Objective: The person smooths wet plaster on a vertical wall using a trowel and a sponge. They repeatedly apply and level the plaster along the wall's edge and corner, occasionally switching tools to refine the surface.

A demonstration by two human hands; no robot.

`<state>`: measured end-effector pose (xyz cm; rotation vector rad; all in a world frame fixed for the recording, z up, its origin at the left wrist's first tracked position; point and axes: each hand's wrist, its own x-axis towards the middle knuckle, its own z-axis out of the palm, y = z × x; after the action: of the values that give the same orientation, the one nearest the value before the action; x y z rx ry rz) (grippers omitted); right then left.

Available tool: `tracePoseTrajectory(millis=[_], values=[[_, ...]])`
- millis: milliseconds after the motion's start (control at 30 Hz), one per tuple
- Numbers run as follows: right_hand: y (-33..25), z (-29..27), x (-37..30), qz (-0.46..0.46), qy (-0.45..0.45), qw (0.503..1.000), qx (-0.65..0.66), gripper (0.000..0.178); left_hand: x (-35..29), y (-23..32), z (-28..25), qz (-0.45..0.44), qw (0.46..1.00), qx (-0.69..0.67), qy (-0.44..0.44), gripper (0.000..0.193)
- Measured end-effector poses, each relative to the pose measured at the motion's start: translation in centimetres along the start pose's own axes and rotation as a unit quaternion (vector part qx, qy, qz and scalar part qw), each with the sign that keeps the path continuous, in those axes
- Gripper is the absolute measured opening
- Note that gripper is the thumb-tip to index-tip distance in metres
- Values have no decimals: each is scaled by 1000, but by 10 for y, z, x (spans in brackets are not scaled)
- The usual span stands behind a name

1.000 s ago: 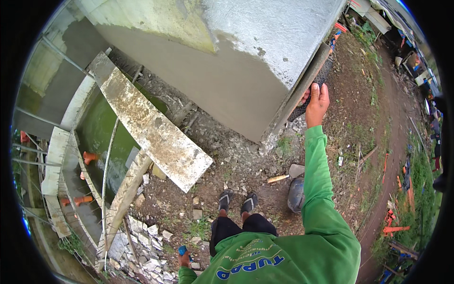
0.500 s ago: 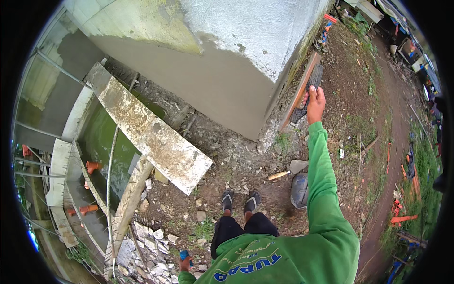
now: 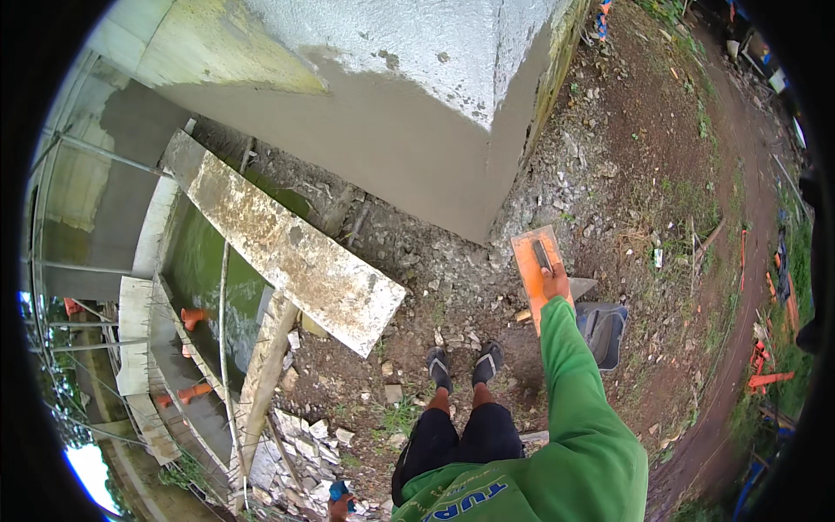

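Observation:
My right hand point(image 3: 555, 283) is closed on the dark handle of an orange plastering float point(image 3: 527, 261), held out in front of me with its handle side up. Below it on the ground lies a trowel point(image 3: 583, 286), partly hidden by the float and my hand. Down at the lower edge, my left hand point(image 3: 338, 508) is closed on a small blue object point(image 3: 339, 491) whose kind I cannot make out. Ahead stands a wall corner with a smooth band of wet grey mortar point(image 3: 417, 152) on its lower part, apart from the float.
A dark plastic container point(image 3: 602, 336) sits right of my feet. A mortar-stained board point(image 3: 287, 244) slants across a basin of green water point(image 3: 204, 261) at left. Broken tiles point(image 3: 304, 448) are heaped front left. Rubble point(image 3: 578, 178) lines the wall's foot; a dirt path point(image 3: 726, 348) runs at right.
My right hand has brought the float away from the wall corner, back toward me and down. The float has turned from edge-on to flat. My left hand still grips the blue object.

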<state>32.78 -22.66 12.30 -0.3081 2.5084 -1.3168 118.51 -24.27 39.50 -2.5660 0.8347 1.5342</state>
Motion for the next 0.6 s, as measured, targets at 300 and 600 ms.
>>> tracePoseTrajectory(millis=[300, 600], values=[[-97, -96, 1, 9, 12, 983, 183, 24, 34, 149, 82, 201, 967, 135, -77, 36], [-395, -85, 53, -325, -35, 873, 363, 21, 55, 301, 226, 392, 891, 130, -190, 34]])
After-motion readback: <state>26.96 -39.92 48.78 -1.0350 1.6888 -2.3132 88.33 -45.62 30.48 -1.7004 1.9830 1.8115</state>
